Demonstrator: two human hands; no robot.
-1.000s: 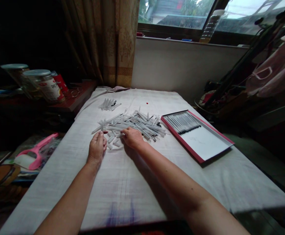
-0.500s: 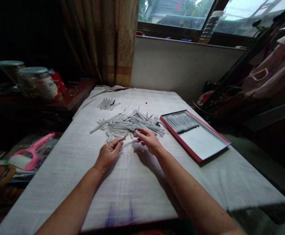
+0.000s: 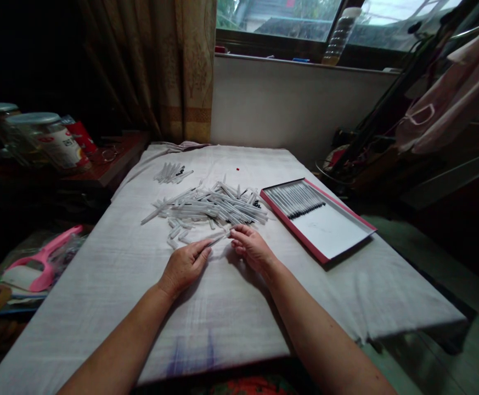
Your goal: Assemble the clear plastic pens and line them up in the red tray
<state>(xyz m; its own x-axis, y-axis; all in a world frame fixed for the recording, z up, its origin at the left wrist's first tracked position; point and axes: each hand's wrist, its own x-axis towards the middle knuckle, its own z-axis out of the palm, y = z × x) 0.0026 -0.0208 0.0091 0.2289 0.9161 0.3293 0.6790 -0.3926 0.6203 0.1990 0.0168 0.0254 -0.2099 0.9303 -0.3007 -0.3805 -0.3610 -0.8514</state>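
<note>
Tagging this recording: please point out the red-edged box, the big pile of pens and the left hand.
Red-edged box (image 3: 325, 235), head view: bare white floor.
Pile of pens (image 3: 217, 207), head view: barrels near its middle.
Left hand (image 3: 184, 266), head view: back of it.

You're in what looks like a home: patterned curtain (image 3: 181, 77), lidded jars (image 3: 60, 147), cloth-covered desk (image 3: 124, 263) near a window (image 3: 280, 22).

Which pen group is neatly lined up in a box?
The right-hand row, black ends aligned in the red-sided box; the big central pile and small far-left group lie on the cloth.

left hand (image 3: 185, 267) around a pen (image 3: 216, 241)
</note>
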